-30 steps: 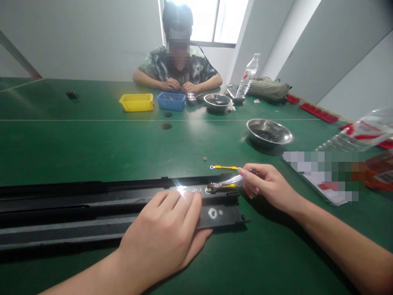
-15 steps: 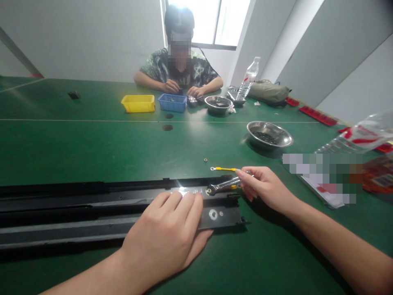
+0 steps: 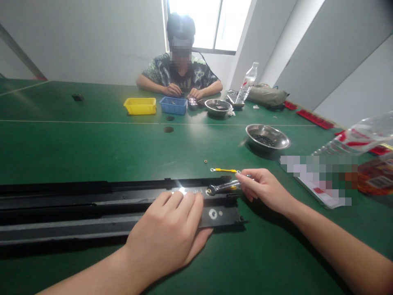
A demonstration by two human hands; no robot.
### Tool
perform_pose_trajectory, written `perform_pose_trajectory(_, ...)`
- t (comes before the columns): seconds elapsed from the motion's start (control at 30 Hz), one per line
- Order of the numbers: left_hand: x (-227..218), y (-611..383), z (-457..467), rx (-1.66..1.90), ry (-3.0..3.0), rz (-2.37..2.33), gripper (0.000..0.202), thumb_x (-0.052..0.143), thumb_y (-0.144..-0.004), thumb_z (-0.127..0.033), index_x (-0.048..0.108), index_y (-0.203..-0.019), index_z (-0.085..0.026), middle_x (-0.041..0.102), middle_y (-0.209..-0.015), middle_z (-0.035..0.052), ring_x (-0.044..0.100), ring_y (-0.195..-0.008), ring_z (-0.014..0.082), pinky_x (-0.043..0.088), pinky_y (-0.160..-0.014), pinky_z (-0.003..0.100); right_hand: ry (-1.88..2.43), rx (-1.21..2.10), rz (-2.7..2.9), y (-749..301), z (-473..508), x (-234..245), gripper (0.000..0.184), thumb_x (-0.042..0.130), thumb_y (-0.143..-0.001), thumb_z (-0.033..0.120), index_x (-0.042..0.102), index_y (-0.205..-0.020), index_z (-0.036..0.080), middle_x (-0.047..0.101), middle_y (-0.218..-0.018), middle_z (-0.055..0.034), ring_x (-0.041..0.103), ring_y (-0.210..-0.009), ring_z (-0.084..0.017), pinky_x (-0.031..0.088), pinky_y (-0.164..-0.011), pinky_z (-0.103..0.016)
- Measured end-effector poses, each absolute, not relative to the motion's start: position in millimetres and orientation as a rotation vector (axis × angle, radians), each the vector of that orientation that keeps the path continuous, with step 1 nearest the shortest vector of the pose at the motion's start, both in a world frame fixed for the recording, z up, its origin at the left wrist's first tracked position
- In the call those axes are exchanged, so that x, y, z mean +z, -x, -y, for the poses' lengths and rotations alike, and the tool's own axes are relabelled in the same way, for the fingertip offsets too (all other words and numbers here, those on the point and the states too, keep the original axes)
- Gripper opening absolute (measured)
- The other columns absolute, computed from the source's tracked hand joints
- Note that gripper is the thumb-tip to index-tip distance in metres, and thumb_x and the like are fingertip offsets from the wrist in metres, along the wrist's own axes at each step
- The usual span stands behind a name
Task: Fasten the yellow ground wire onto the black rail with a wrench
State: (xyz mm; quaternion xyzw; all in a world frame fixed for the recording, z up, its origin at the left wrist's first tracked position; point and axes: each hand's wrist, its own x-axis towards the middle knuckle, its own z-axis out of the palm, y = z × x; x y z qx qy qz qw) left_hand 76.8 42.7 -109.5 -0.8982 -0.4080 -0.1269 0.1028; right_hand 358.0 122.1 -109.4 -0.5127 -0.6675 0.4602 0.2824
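A long black metal rail [image 3: 76,221] lies across the table from the left. My left hand [image 3: 168,229] is closed over its right part, thumb along the near edge, fingertips hidden behind the knuckles. In my right hand [image 3: 260,186] is a ratcheting wrench [image 3: 224,186], pinched by its handle end. The wrench's ring end sits around a small brass-coloured nut [image 3: 210,191] on the rail. Just beyond the rail lies a yellow wire with ring terminals [image 3: 225,170], its right end close to my right fingertips. A loose small nut [image 3: 205,161] rests on the table further back.
A steel bowl [image 3: 267,143] of small dark parts stands beyond my right hand. Bottles [image 3: 356,135] and a blurred flat item [image 3: 319,190] are at the right. Across the green table [image 3: 92,151] a person sits behind yellow [image 3: 140,107] and blue bins [image 3: 173,107].
The view has shifted slightly. Both hands, the wrench and the rail keep nearly the same places; my right fingers and the wrench handle have moved very little.
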Motion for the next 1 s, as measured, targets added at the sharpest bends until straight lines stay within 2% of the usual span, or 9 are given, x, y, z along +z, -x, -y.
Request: perform_pose_trajectory(1.0, -110.0, -77.8, -41.6, -0.363, 2.631, 1.215, 0.051, 0.044, -0.101, -0.052, 0.060, -0.131, -0.014, 0.068, -0.114, 0.0126, 0.062, -0.098, 0.0305, 0.047, -0.081, 0.046, 1.351, 1.161, 1.847, -361.0, -118.8, -110.1, 0.047, 0.058, -0.099, 0.054, 0.057, -0.067, 0.020, 0.051, -0.049, 0.0043, 0.048, -0.046, -0.012, 0.034, -0.052, -0.027)
